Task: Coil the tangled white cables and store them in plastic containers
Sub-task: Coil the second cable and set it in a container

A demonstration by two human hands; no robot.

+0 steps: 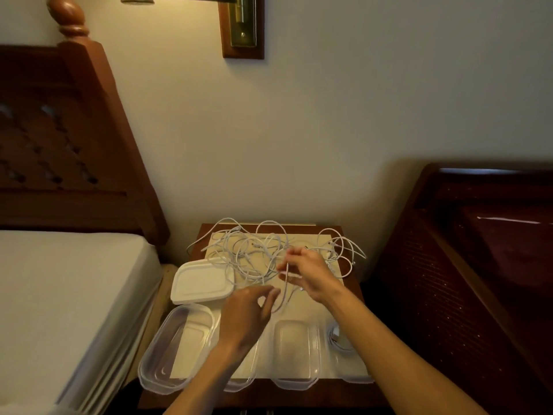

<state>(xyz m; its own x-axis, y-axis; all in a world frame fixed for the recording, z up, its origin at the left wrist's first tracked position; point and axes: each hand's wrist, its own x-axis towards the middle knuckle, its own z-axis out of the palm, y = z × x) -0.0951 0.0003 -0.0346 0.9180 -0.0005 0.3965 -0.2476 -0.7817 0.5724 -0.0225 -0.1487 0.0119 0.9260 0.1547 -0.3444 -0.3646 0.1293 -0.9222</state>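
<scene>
A tangle of white cables [257, 253] lies spread over the back half of a small wooden nightstand [350, 298]. My right hand [311, 274] pinches a strand of the tangle and lifts it above the table. My left hand [245, 319] is lower, and its fingertips pinch the same strand where it loops down. Clear plastic containers stand in a row along the front: one at the left [176, 348], one in the middle [296, 351] and one at the right [344, 348] that holds a coiled white cable. My left forearm partly hides another.
A white lid [200, 283] lies on the nightstand's left side, beside the tangle. A bed with a wooden headboard [59, 145] stands to the left. Dark wooden furniture [478, 265] is on the right. A brass wall lamp mount [242, 25] hangs above.
</scene>
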